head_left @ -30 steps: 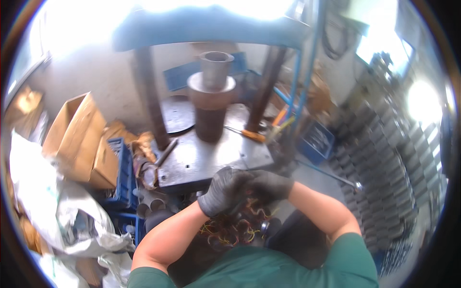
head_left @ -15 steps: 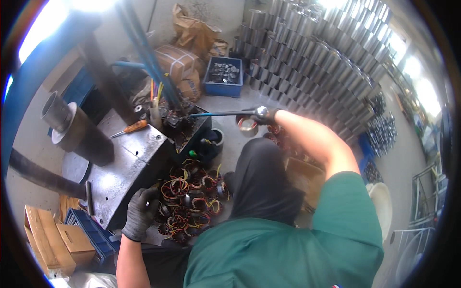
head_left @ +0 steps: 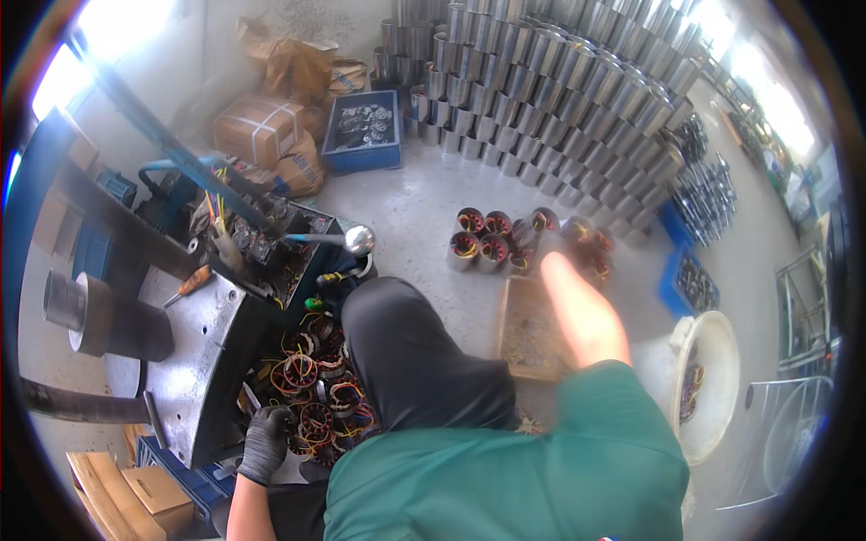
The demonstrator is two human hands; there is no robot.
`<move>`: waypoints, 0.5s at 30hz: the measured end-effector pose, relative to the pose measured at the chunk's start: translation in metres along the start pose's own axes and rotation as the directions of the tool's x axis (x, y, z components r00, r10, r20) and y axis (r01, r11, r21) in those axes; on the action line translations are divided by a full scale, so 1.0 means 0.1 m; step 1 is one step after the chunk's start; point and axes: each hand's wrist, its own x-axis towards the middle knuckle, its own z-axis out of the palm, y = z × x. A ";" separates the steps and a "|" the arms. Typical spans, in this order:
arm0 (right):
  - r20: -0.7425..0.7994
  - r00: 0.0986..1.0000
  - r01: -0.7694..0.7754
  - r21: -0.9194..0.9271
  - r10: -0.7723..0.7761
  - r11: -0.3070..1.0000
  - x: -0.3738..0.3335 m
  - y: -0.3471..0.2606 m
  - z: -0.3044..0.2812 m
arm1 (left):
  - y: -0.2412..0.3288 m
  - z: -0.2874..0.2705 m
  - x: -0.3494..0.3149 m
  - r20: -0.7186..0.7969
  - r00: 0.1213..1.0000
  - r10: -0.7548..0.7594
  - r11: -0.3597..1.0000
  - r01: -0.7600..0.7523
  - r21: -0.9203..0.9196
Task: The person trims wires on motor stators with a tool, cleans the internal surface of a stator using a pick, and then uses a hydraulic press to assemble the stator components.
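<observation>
Steel cylinders (head_left: 464,256) stand upright on the floor (head_left: 413,215), just beside your blurred right hand (head_left: 548,241), the nearer one. Your left hand (head_left: 265,442) curls beside wired coils (head_left: 317,418); neither hand's grip can be told.

Industrial workshop, as evidenced by tiered shiny steel cylinders (head_left: 559,104), wire-wound rings with coloured leads (head_left: 317,418), and a grey metal press bed (head_left: 191,361) (at left).

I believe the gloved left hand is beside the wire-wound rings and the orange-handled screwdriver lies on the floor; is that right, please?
Not quite: the head view shows the orange-handled screwdriver lying on the metal press plate. The gloved left hand is indeed beside the wire-wound rings.
</observation>
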 end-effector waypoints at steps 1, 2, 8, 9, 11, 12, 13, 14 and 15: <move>-0.035 0.999 -0.007 0.013 0.008 1.000 0.08 0.11 0.00 | 0.02 -0.01 0.00 0.031 1.000 0.003 0.995 -0.006 0.103; -0.060 0.998 -0.012 0.017 0.013 1.000 0.17 0.19 0.02 | 0.03 -0.02 -0.01 0.038 0.999 0.023 0.977 -0.031 0.213; -0.129 0.991 -0.025 0.019 0.027 1.000 0.62 0.41 0.14 | -0.05 0.04 -0.11 0.060 0.974 -0.217 0.954 0.198 0.226; -0.135 0.990 -0.025 0.014 0.026 1.000 0.69 0.42 0.15 | -0.09 0.05 -0.13 0.056 0.969 -0.241 0.950 0.224 0.217; -0.142 0.990 -0.022 -0.002 0.021 1.000 0.82 0.41 0.16 | -0.19 0.07 -0.16 0.116 0.950 -0.291 0.937 0.259 0.233; -0.142 0.990 -0.015 0.008 0.016 1.000 0.87 0.40 0.16 | -0.23 0.08 -0.16 0.142 0.943 -0.300 0.936 0.262 0.237; -0.167 0.985 -0.027 0.015 0.029 1.000 0.90 0.38 0.16 | -0.27 0.10 -0.17 0.149 0.936 -0.318 0.932 0.279 0.233; -0.113 0.994 0.007 0.086 0.003 0.996 0.90 0.38 0.16 | -0.29 0.12 -0.17 0.157 0.928 -0.337 0.927 0.298 0.229; -0.091 0.996 0.018 0.145 -0.005 0.989 0.89 0.38 0.15 | -0.31 0.13 -0.18 0.166 0.919 -0.358 0.921 0.318 0.226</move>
